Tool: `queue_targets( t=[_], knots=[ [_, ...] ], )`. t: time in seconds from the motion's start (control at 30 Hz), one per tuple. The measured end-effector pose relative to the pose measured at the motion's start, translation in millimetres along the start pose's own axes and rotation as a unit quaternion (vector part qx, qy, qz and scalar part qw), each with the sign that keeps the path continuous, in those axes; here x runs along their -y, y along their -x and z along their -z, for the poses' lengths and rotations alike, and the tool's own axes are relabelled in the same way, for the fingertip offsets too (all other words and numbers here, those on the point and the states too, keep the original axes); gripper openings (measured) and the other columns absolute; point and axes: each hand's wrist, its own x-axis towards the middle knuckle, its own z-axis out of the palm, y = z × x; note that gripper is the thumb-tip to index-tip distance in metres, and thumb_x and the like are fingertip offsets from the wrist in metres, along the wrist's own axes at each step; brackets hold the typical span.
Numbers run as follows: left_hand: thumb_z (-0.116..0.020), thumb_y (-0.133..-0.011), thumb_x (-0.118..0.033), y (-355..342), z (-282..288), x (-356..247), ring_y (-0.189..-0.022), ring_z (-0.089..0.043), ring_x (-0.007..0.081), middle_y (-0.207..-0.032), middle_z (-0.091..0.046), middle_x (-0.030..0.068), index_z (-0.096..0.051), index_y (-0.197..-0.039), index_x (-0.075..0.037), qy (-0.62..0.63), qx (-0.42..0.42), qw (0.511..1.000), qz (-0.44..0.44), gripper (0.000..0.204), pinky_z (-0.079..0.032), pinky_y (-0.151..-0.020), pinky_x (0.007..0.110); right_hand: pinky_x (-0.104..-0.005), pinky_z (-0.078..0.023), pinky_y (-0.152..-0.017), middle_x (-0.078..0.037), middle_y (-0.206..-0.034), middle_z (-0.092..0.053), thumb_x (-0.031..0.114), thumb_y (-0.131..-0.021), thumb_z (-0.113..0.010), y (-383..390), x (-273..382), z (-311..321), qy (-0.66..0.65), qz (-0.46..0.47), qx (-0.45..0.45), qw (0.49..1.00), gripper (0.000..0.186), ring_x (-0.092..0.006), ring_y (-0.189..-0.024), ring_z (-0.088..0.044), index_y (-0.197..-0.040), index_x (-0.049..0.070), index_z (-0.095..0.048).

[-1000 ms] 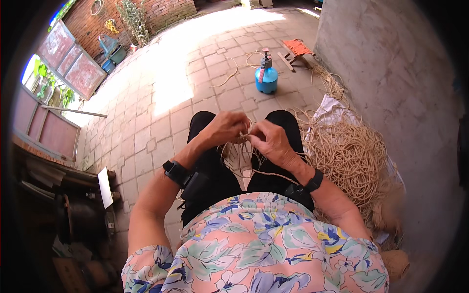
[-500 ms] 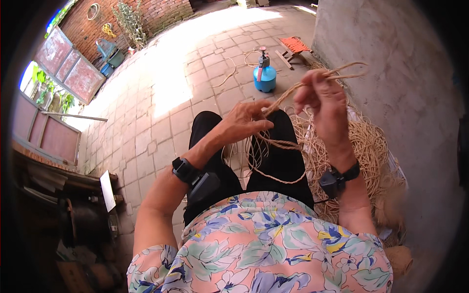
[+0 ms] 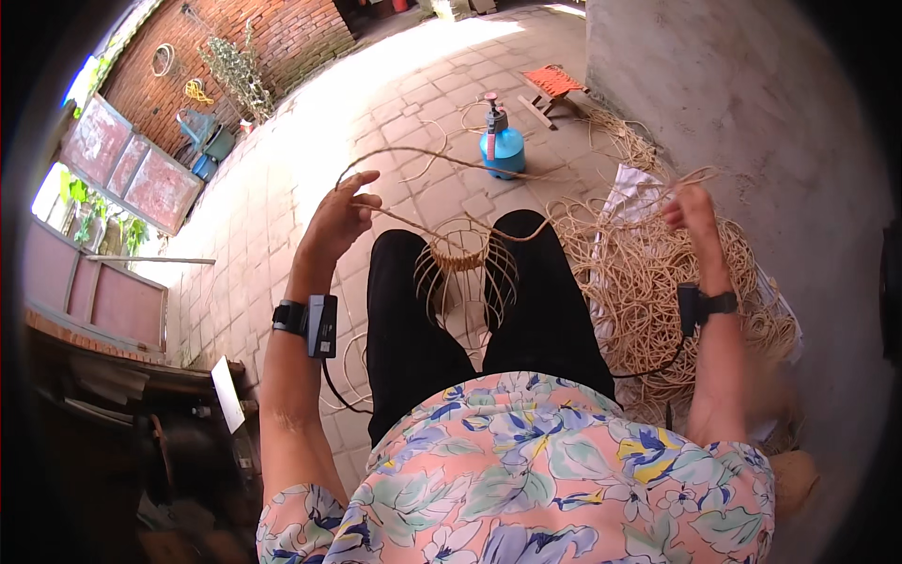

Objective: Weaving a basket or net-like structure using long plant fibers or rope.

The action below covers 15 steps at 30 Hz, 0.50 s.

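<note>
Out to the left, my left hand is raised with its fingers bent about a loop of tan twisted cord. One strand of that loop drops toward a round wire basket frame between my knees; the other arcs over to the right. A band of woven cord wraps the upper part of the frame, and bare wires spread below it. My right hand, slightly blurred, is closed on cord at the far right, above a heap of cord, with loose ends sticking out past the fingers.
The big tangled heap of tan cord lies on white sheeting by the grey wall. Ahead stand a blue pump sprayer and a folding stool with an orange seat. Dark clutter sits at lower left.
My hands have moved apart, the left one outward to the left and the right one to the right and down. The cord between them has widened into a large loop, uncovering the frame.
</note>
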Motion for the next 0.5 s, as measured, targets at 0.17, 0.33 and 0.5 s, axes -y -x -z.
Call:
queue_targets(
  t=[0.17, 0.33, 0.5],
  knots=[
    [-0.053, -0.101, -0.024, -4, -87, -40, -0.076, -0.066, 0.0115, -0.090, -0.067, 0.0091, -0.057, -0.123, -0.001, 0.005, -0.019, 0.992, -0.124, 0.032, -0.053, -0.068, 0.026, -0.0212, -0.046, -0.047, -0.002, -0.062, -0.062, 0.026, -0.093, -0.064, 41, 14, -80, 0.163, 0.028, 0.294, 0.941, 0.024, -0.0066, -0.055, -0.059, -0.087, 0.003, -0.067],
    [-0.054, -0.100, -0.020, 18, -172, -58, -0.077, -0.068, 0.0175, -0.092, -0.068, 0.0102, -0.063, -0.112, 0.001, -0.132, 0.131, 0.960, -0.210, 0.026, -0.055, -0.071, 0.030, -0.0249, -0.045, -0.052, 0.000, -0.063, -0.058, 0.024, -0.093, -0.065, 79, 68, -178, 0.020, 0.142, 0.314, 0.938, 0.023, -0.0071, -0.056, -0.055, -0.094, 0.001, -0.067],
    [-0.059, -0.096, -0.020, 27, -192, -53, -0.083, -0.068, 0.0191, -0.092, -0.067, 0.0103, -0.060, -0.116, 0.001, -0.170, 0.094, 0.961, -0.195, 0.029, -0.056, -0.074, 0.032, -0.0276, -0.045, -0.056, -0.001, -0.065, -0.057, 0.020, -0.098, -0.057, 79, 73, -203, -0.110, 0.183, 0.335, 0.917, 0.023, -0.0078, -0.061, -0.054, -0.089, 0.001, -0.064]
  ],
)
